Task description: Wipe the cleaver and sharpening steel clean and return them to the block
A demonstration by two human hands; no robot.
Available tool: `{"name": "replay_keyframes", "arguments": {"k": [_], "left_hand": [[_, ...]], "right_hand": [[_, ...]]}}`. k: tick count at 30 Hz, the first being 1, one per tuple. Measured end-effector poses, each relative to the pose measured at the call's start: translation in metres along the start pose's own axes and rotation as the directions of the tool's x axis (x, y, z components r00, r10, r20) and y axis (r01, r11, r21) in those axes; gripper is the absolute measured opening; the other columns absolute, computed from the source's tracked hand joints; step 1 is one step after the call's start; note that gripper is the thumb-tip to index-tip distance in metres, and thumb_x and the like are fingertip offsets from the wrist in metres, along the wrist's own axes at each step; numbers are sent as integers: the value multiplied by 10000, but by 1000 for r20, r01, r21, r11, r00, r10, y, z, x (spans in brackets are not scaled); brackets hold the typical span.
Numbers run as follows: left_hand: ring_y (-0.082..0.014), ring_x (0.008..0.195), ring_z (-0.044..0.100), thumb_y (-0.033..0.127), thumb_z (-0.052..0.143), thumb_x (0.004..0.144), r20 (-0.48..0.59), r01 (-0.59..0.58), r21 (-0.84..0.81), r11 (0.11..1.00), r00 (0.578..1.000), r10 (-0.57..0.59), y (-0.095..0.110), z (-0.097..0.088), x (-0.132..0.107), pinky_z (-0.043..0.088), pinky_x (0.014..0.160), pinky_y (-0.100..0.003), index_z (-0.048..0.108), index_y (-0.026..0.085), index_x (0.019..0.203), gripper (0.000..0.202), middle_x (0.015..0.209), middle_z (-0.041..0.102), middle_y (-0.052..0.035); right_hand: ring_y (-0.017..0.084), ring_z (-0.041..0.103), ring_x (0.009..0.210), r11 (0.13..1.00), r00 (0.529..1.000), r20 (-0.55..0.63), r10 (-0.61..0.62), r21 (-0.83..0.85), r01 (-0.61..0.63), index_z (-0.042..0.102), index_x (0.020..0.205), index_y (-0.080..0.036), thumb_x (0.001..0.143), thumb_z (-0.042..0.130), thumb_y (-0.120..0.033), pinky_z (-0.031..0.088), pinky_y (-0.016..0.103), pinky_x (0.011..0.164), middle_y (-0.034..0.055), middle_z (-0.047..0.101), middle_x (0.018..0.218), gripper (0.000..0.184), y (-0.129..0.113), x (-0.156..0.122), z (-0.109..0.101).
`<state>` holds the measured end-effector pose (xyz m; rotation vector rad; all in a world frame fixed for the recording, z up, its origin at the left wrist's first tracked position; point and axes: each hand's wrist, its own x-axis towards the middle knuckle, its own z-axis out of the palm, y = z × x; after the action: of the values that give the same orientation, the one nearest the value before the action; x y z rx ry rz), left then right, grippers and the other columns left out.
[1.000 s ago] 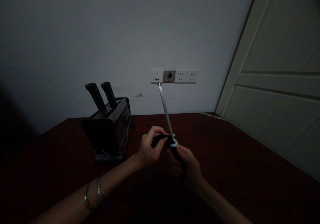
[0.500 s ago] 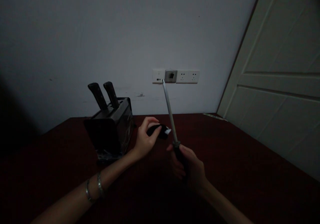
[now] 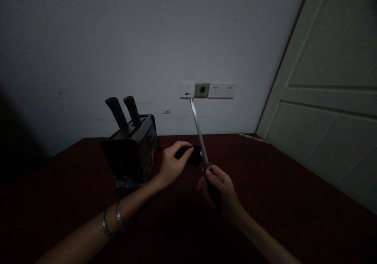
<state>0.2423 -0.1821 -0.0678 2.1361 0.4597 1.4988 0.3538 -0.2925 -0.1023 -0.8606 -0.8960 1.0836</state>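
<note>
My right hand [image 3: 222,191] is closed around the dark handle of a sharpening steel [image 3: 199,132]. The steel's metal rod points up and slightly left, away from me. My left hand [image 3: 173,162] pinches a small black cloth-like piece [image 3: 194,158] between thumb and fingers. Its right end, where a bit of white shows, meets the rod just above the guard; whether it wraps around cannot be told in the dim light. To the left stands a black knife block [image 3: 138,146], with one black-handled knife [image 3: 116,112] and another knife [image 3: 132,111] upright in its slots.
Everything is over a dark red table [image 3: 265,177]. Behind it rises a pale wall with a row of sockets and switches [image 3: 207,90]. A panelled white door [image 3: 330,71] borders the right side. The light is dim.
My left hand has moved slightly right, bringing the black cloth-like piece up to the rod. The steel has tipped a little, its tip a bit lower. Less of the white shows.
</note>
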Motion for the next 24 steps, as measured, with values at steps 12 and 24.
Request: {"name": "replay_keyframes", "arguments": {"k": [12,24], "left_hand": [[-95,672,614,165,606,787,-87,-168,86,982,981,175,14,5,-10,480,643,-193,609,164,833,47,756,658,9],[-160,866,604,151,547,802,142,-218,18,976,967,213,16,12,-21,493,764,-294,533,165,1011,209,935,622,-69]], "right_hand": [[54,392,395,992,996,-49,-74,-107,69,563,853,-140,767,606,-425,290,167,363,-45,520,506,301,5,4,-5],[53,347,384,991,989,-120,-87,-108,74,528,702,-166,718,650,-444,252,173,360,-71,436,445,304,6,7,-6]]}}
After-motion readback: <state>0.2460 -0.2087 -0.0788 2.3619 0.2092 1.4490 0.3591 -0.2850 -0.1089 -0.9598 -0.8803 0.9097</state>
